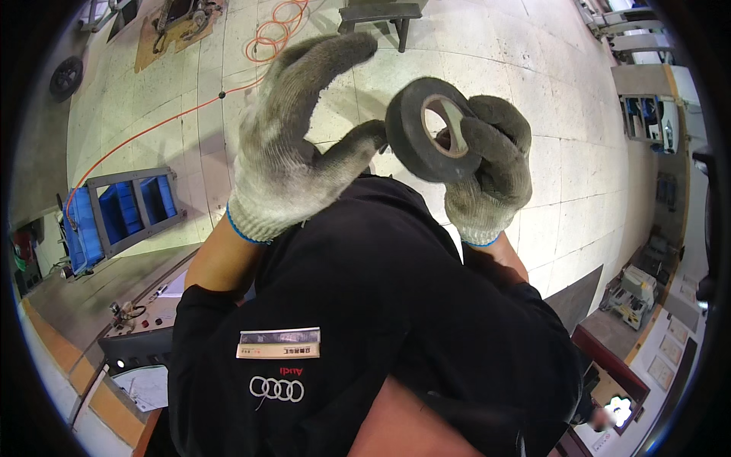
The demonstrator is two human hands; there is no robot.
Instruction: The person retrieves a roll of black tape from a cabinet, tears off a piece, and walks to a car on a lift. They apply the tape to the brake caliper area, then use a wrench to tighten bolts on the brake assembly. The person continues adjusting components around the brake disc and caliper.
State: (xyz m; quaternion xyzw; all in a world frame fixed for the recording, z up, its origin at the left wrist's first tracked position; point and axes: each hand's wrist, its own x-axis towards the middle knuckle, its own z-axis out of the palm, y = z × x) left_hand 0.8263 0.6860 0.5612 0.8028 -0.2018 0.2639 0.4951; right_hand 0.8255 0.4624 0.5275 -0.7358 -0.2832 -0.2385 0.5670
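While both gloved hands raised over tiled floor (563,190): right hand (491,171) closed on roll of black tape (426,129), fingers curled through and around roll's right edge. Left hand (293,145) open, fingers spread, holding nothing; its thumb tip at or just beside roll's left edge. Roll upright, centre-right, hole facing camera. Black garment (381,305) near, below hands. Orange cable (152,129) on floor far left, blue cart (122,213) left.
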